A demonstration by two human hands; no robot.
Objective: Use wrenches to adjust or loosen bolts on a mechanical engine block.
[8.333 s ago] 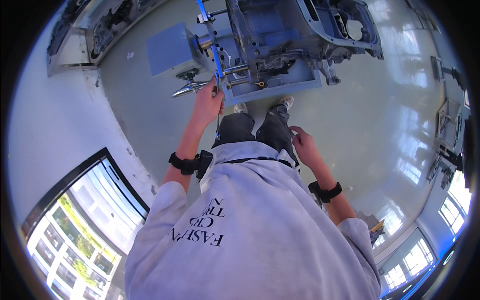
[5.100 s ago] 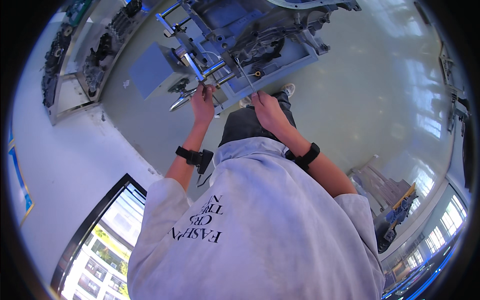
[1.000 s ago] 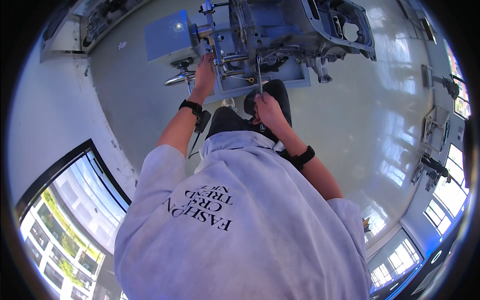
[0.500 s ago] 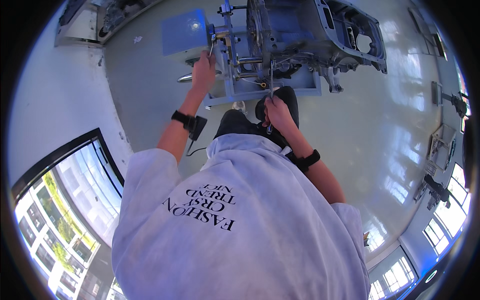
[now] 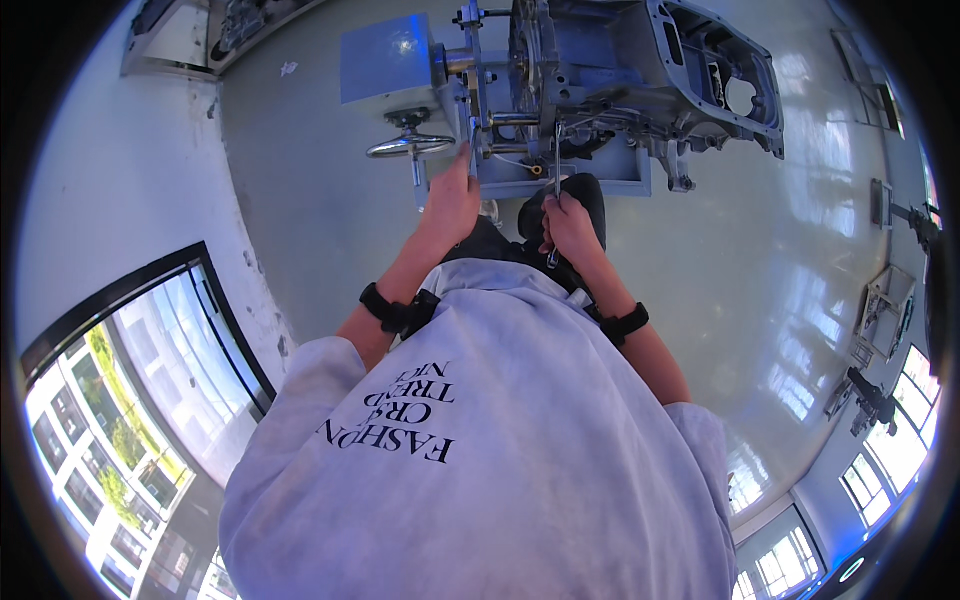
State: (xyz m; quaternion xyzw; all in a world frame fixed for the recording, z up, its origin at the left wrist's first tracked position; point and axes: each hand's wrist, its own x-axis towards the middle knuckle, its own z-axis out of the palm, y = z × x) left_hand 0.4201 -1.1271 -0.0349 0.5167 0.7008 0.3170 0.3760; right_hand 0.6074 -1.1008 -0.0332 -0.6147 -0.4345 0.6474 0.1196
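Currently I have the right hand clamped on a long silver wrench, whose lower end pokes out below the fist. Its upper end reaches the near edge of the big grey metal casting; from my view I can't tell whether it touches. I see the left hand raised beside the narrow metal bar left of the casting, its index finger pointing up along it. I can't tell whether those fingers close on something, as the back of the hand hides them. Just left of that hand, I make out the shiny handwheel under the grey box. Below the casting lies the grey base frame, and the yellow ring shows between the two hands, nearer the wrench.
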